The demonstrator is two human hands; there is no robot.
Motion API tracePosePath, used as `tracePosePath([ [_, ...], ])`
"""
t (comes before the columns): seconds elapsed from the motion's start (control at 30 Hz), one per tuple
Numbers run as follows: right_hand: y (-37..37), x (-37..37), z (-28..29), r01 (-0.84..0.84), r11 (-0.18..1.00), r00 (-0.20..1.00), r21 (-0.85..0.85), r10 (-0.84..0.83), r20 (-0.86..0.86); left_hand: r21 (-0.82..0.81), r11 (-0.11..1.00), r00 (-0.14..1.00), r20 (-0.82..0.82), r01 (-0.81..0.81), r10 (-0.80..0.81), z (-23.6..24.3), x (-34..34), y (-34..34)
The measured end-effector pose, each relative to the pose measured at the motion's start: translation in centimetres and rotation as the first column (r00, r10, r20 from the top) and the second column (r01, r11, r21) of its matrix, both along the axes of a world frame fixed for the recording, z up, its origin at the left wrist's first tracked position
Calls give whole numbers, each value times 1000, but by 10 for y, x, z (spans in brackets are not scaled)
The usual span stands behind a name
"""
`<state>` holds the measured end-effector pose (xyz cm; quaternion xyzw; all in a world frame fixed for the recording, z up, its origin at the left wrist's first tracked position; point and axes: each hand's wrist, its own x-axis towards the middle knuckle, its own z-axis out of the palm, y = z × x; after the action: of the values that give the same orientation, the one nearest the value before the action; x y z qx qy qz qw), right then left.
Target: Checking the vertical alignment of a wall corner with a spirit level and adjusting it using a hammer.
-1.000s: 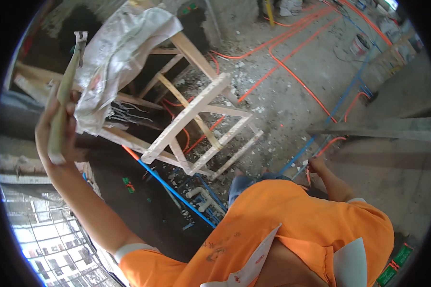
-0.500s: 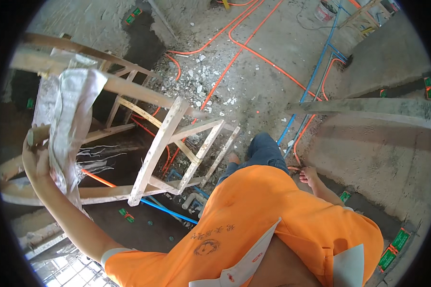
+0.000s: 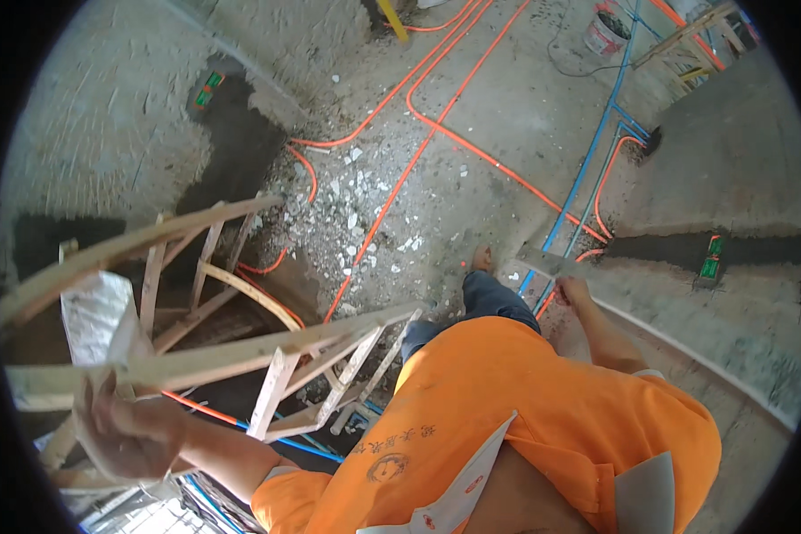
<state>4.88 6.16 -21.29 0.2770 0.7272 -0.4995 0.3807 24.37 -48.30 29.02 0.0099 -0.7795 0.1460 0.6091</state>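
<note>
My left hand (image 3: pixel 129 427) is at the lower left, just below the near rail of a wooden frame (image 3: pixel 196 354), with its fingers loosely bent and apart; no tool shows in it. A pale, crinkled sack (image 3: pixel 102 311) hangs among the timbers behind that rail. My right hand (image 3: pixel 571 294) is low beside my jeans, fingers curled, next to the end of a long grey board or ledge (image 3: pixel 685 356); whether anything is in it is too small to make out.
Orange conduits (image 3: pixel 498 169) and blue pipes (image 3: pixel 578 191) run across the concrete floor (image 3: pixel 481 107). White rubble (image 3: pixel 356 187) lies beside the frame. A bucket (image 3: pixel 603 36) stands at the back right, near more timber. Green electrical boxes (image 3: pixel 710 262) sit in dark patches.
The hammer earlier in my left hand no longer shows; that hand has moved down and its fingers have loosened. The view has shifted, with the wooden frame now lower and my foot visible.
</note>
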Motion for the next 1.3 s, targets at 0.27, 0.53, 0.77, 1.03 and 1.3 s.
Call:
tracePosePath([
  [0.27, 23, -160, 30, 135, 974, 987, -182, -148, -60, 402, 894, 934, 355, -199, 48, -54, -201, 1],
  [0.53, -46, -255, 5, 13, 999, 999, -32, -11, 39, 460, 735, 673, 740, -498, -7, -173, -322, -50],
  [0.77, -184, -457, 43, -73, 997, 988, -24, 69, -137, 510, 701, 647, 757, -498, -90, -215, -470, -123],
  [1.03, -267, -598, 63, -104, 994, 989, 32, 106, -99, 571, 818, 856, 384, 74, -346, -34, -620, -165],
  [1.3, -392, -794, 18, -601, 788, 798, 131, 602, 36, 515, 851, 662, 604, 101, -444, 82, -696, -148],
])
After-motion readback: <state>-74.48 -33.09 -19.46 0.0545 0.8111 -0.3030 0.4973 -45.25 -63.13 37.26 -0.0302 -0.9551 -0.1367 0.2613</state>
